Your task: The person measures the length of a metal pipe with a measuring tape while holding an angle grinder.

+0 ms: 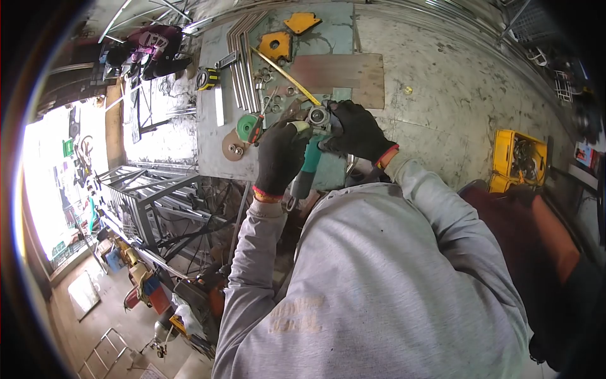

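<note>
Both my hands wear black gloves with red cuffs. My left hand grips the teal body of an angle grinder just above the workbench's near edge. My right hand is closed around the grinder's grey metal head. A green disc-shaped part lies on the bench immediately left of my left hand. A yellow tape strip runs diagonally up from the grinder head.
On the steel workbench lie bent metal tubes, two orange magnetic squares, a tape measure, nuts and washers, and a brown plate. A yellow crate stands right. Metal frames stand left below.
</note>
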### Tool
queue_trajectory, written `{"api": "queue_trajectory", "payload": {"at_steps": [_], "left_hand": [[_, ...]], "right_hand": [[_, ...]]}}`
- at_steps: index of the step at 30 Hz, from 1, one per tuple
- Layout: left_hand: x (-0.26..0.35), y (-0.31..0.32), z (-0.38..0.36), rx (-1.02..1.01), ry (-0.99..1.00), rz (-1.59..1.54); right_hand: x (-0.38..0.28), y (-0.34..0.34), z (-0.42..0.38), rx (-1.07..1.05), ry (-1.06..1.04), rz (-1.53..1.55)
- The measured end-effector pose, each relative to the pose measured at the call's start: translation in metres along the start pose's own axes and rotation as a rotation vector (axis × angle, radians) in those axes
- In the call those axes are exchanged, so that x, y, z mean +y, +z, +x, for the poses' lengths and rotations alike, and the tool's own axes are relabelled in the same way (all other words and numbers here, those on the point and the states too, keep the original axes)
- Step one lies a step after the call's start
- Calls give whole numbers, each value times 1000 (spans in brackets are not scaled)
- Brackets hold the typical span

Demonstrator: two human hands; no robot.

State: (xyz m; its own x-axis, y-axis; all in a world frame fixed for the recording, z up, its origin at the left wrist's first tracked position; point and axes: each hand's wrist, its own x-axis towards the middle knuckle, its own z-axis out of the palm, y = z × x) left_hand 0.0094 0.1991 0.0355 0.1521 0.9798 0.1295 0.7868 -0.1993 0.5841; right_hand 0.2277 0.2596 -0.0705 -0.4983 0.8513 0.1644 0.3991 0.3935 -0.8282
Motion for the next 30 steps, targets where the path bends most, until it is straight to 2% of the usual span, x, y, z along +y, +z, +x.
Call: {"api": "queue_trajectory", "payload": {"at_steps": [9, 12, 17, 21, 24, 26, 30], "left_hand": [[7, -3, -5, 9, -30, -12], [7, -1, -5, 76, -25, -44], [4, 4, -7, -8, -4, 61], [-3, 12, -11, 32, 7, 60], [-10, 14, -15, -47, -102, 200], [-16, 15, -12, 72, -91, 19], [-20, 10, -8, 82, 33, 162]], "right_hand": [[-5, -8, 3, -62, 40, -7], [-5, -9, 3, -98, 46, -14], [-4, -9, 4, -108, 61, -21], [-1, -7, 3, -87, 47, -26], [-1, -7, 3, -85, 42, -34], [-1, -8, 4, -102, 51, -20], [-1, -8, 4, -106, 51, -7]]}}
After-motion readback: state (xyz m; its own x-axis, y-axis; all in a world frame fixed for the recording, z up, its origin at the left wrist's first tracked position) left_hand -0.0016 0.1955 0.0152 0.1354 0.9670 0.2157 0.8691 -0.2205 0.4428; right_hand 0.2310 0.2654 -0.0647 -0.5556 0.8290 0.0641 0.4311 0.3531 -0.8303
